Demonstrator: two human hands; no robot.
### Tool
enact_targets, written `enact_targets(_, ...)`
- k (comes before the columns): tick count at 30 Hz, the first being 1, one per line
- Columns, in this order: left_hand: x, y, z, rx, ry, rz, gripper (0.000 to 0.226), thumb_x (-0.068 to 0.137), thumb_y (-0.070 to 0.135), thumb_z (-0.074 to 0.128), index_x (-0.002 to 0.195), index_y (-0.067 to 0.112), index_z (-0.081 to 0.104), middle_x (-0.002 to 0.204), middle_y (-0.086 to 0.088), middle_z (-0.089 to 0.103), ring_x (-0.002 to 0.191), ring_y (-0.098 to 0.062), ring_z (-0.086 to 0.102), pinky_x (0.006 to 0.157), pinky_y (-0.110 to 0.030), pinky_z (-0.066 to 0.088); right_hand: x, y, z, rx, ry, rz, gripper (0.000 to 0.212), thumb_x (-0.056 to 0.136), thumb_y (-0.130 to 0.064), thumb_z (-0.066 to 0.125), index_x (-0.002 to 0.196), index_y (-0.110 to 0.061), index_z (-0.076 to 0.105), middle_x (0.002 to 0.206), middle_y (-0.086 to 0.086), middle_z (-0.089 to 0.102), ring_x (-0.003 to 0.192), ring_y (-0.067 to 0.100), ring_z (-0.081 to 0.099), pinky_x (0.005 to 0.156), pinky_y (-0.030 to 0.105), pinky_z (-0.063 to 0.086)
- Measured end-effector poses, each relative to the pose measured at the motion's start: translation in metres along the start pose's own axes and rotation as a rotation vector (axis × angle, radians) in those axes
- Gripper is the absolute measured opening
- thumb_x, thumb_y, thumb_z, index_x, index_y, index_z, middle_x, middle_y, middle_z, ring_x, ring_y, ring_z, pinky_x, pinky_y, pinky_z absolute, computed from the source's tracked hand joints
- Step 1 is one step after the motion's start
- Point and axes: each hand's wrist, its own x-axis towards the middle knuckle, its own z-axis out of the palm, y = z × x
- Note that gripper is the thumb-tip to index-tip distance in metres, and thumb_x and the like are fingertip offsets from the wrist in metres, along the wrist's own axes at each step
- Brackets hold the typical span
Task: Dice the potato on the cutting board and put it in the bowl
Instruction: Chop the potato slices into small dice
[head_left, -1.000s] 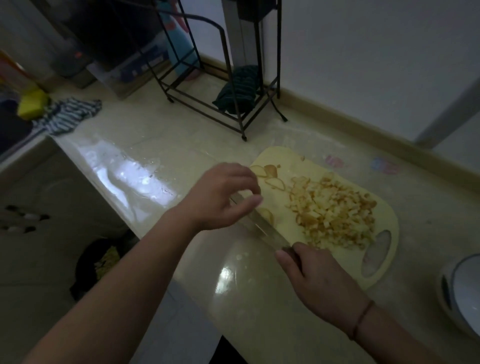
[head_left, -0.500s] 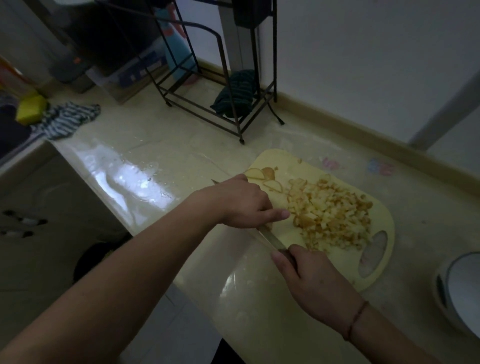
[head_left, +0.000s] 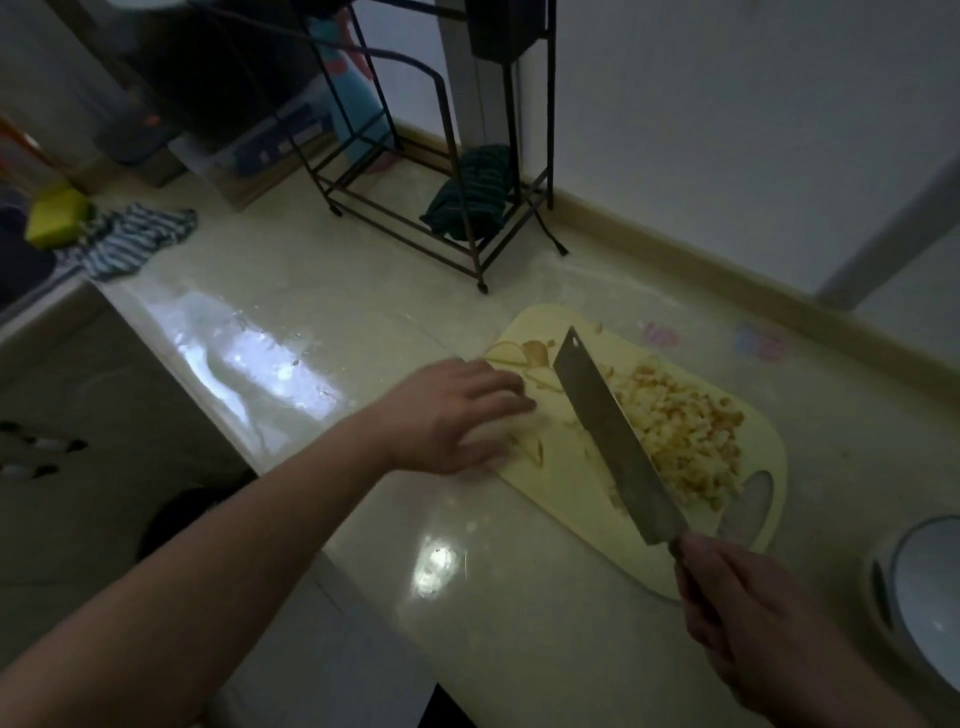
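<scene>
Left hand (head_left: 457, 415) flat, fingers relaxed on cutting board (head_left: 550, 467) edge; right hand (head_left: 748, 618) gripping cleaver (head_left: 613, 441), now lifted, blade beside diced potato (head_left: 685, 431), previously under left hand.

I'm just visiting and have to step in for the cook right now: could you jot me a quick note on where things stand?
Right hand grips the knife by its handle, blade tilted over the cutting board.
Left hand rests on the board's left edge over a few potato pieces; its fingertips are blurred.
Done: most of the potato is diced, heaped on the board's right side.
Left: dice the few slices at the far left of the board, then move everything into the bowl at the right, which holds no potato as far as it shows.
</scene>
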Motion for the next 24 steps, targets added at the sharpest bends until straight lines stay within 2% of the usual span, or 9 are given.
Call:
enact_targets(1,0.002,0.005,0.011,-0.013,-0.077,0.007,0.045,0.095,0.038,0.063,0.131,0.011,0.063,0.130,-0.012,0.061,0.105,-0.027,0.062,0.081,-0.039,0.053,-0.001,-0.003,0.001,0.040,-0.023,0.029,0.045,0.088,-0.051,0.045,0.064,-0.014,0.049,0.050,0.005,0.035,0.041,0.015,0.027,0.044,0.021,0.020)
enact_targets(3,0.005,0.010,0.018,-0.076,-0.064,-0.039,0.045,0.096,0.040,0.059,0.129,0.010,0.064,0.128,-0.011,0.062,0.104,-0.027,0.062,0.082,-0.037,0.054,0.000,-0.008,0.004,0.062,-0.072,0.053,0.044,0.091,-0.051,0.043,0.066,-0.015,0.049,0.052,0.004,0.033,0.041,0.013,0.025,0.044,0.020,0.019)
enact_targets(6,0.000,0.011,0.022,-0.078,0.203,-0.062,0.019,0.093,0.023,0.066,0.100,0.006,0.071,0.099,-0.013,0.066,0.081,-0.028,0.062,0.066,-0.039,0.052,0.005,-0.010,0.013,0.042,-0.110,0.031,0.044,0.093,-0.050,0.041,0.070,-0.013,0.046,0.053,0.005,0.034,0.040,0.013,0.025,0.042,0.020,0.021)
enact_targets(8,-0.006,0.019,0.029,-0.007,0.316,0.011,0.011,0.089,0.017,0.070,0.096,0.008,0.067,0.091,-0.013,0.066,0.074,-0.029,0.058,0.061,-0.037,0.047,0.009,-0.013,0.021,0.024,-0.121,0.021,0.043,0.094,-0.049,0.040,0.070,-0.013,0.045,0.053,0.005,0.035,0.038,0.013,0.026,0.041,0.018,0.022)
enact_targets(10,-0.012,0.027,0.038,0.013,0.312,0.071,0.017,0.089,0.019,0.072,0.102,0.010,0.066,0.096,-0.013,0.068,0.077,-0.030,0.060,0.064,-0.037,0.047,0.015,-0.015,0.028,0.011,-0.151,0.009,0.044,0.094,-0.051,0.040,0.072,-0.014,0.045,0.053,0.004,0.036,0.038,0.012,0.026,0.039,0.016,0.022)
enact_targets(12,-0.017,0.031,0.045,0.004,0.318,0.057,0.018,0.092,0.022,0.069,0.106,0.012,0.063,0.100,-0.012,0.069,0.078,-0.031,0.061,0.065,-0.039,0.048,0.021,-0.017,0.032,-0.030,-0.168,-0.003,0.046,0.090,-0.058,0.041,0.072,-0.016,0.046,0.052,0.001,0.038,0.038,0.012,0.027,0.039,0.015,0.024)
enact_targets(16,-0.024,0.033,0.046,0.004,0.348,0.019,0.015,0.098,0.024,0.061,0.109,0.013,0.061,0.095,-0.010,0.068,0.075,-0.030,0.060,0.063,-0.037,0.046,0.035,-0.017,0.035,-0.087,-0.167,0.021,0.047,0.087,-0.064,0.042,0.070,-0.020,0.048,0.051,-0.002,0.040,0.040,0.013,0.028,0.043,0.019,0.025)
enact_targets(19,-0.025,0.032,0.049,0.010,0.318,0.022,0.014,0.101,0.023,0.055,0.104,0.013,0.064,0.089,-0.009,0.066,0.072,-0.029,0.058,0.061,-0.037,0.044,0.041,-0.018,0.036,-0.106,-0.180,0.031,0.047,0.090,-0.061,0.042,0.072,-0.019,0.048,0.052,-0.001,0.039,0.040,0.013,0.028,0.043,0.019,0.025)
enact_targets(24,-0.027,0.029,0.056,0.014,0.283,-0.038,0.027,0.102,0.023,0.051,0.095,0.010,0.074,0.088,-0.009,0.066,0.075,-0.029,0.058,0.062,-0.037,0.045,0.038,-0.021,0.034,-0.103,-0.192,-0.001,0.048,0.090,-0.060,0.041,0.073,-0.016,0.048,0.051,-0.002,0.038,0.039,0.013,0.026,0.041,0.018,0.025)
